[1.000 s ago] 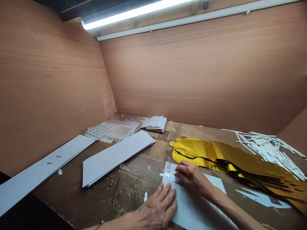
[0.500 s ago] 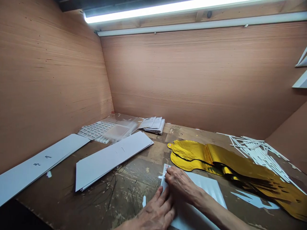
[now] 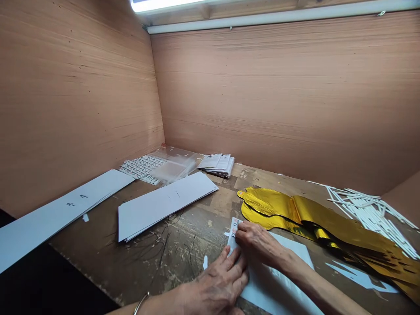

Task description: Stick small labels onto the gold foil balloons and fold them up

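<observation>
A white sheet (image 3: 278, 284) lies on the worktop under both my hands. Along its far left edge runs a narrow white strip (image 3: 235, 224) printed with small red symbols and black CE marks. My left hand (image 3: 223, 280) rests flat near the strip's lower end, fingers stretched out. Just beyond it, my right hand (image 3: 257, 240) has its fingers curled and pressed together at the strip's right side. Whatever is between those fingertips is hidden. A folded pile of gold foil shapes (image 3: 295, 210) lies beyond my right hand.
White sticks (image 3: 374, 208) are heaped at right, near a white paper cutout (image 3: 361, 275). Two stacks of long white boards (image 3: 164, 205) lie left. Behind them are printed label sheets (image 3: 142, 168), clear plastic bags (image 3: 177, 168) and leaflets (image 3: 218, 164). Wooden walls (image 3: 278, 96) enclose the worktop.
The camera view has tilted down and turned slightly left. My right fingers have drawn back along the strip, so more of its printed marks show. My left hand stays flat.
</observation>
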Motion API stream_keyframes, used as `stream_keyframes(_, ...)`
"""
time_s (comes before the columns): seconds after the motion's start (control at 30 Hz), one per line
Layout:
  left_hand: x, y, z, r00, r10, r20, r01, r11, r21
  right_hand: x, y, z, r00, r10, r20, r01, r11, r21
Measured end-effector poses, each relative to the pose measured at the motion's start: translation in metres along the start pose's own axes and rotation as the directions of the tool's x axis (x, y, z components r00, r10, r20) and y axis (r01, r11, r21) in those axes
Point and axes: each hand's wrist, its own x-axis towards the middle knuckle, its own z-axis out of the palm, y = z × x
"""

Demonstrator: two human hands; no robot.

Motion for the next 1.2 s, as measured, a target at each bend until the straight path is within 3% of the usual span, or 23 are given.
stream_keyframes(0.1, 0.0, 0.0, -0.001, 1.0, -0.001, -0.002, 0.001, 1.0, -0.003, 0.005, -0.003, -0.001, 0.999, -0.04, 0.026, 0.043, 0.995, -0.091)
stream_keyframes(0.2, -0.001, 0.001, -0.002, 1.0, 0.004, -0.012, -0.004, 1.0, 0.016, 0.006, -0.003, 0.0, 1.0, -0.009, 0.012, 0.011, 0.993, -0.12)
stream_keyframes(0.37, -0.001, 0.001, -0.001, 0.999, 0.014, -0.038, -0.011, 0.997, 0.072, 0.0, -0.002, -0.003, 0.999, 0.03, 0.021, -0.029, 0.999, -0.041)
stream_keyframes(0.5, -0.001, 0.001, 0.0, 0.998, 0.037, -0.054, -0.031, 0.995, 0.096, -0.004, -0.002, 0.0, 0.995, -0.097, 0.015, 0.098, 0.982, -0.164)
stream_keyframes(0.67, 0.0, 0.0, 0.005, 0.996, 0.036, -0.082, -0.025, 0.99, 0.137, -0.005, -0.008, 0.005, 0.96, -0.281, -0.014, 0.245, 0.859, -0.45)
stream_keyframes(0.77, 0.0, -0.001, 0.011, 0.992, 0.029, -0.123, -0.01, 0.988, 0.151, -0.005, -0.01, 0.005, 0.951, -0.309, -0.005, 0.269, 0.836, -0.478)
stream_keyframes(0.9, -0.001, -0.002, 0.012, 0.99, 0.037, -0.137, -0.013, 0.985, 0.173, -0.004, -0.005, 0.012, 0.957, -0.291, -0.011, 0.259, 0.869, -0.42)
stream_keyframes(1.03, -0.002, -0.005, 0.01, 0.994, 0.064, -0.085, -0.046, 0.979, 0.2, 0.001, 0.007, 0.012, 0.995, -0.084, -0.058, 0.079, 0.992, -0.097)
stream_keyframes(1.1, -0.002, -0.007, 0.011, 0.996, 0.069, -0.055, -0.056, 0.978, 0.203, 0.003, 0.011, 0.007, 0.994, 0.04, -0.106, -0.032, 0.997, 0.069)
stream_keyframes(1.2, -0.002, -0.008, 0.014, 0.997, 0.064, -0.04, -0.054, 0.979, 0.198, 0.003, 0.014, -0.003, 0.991, 0.045, -0.128, -0.023, 0.986, 0.165)
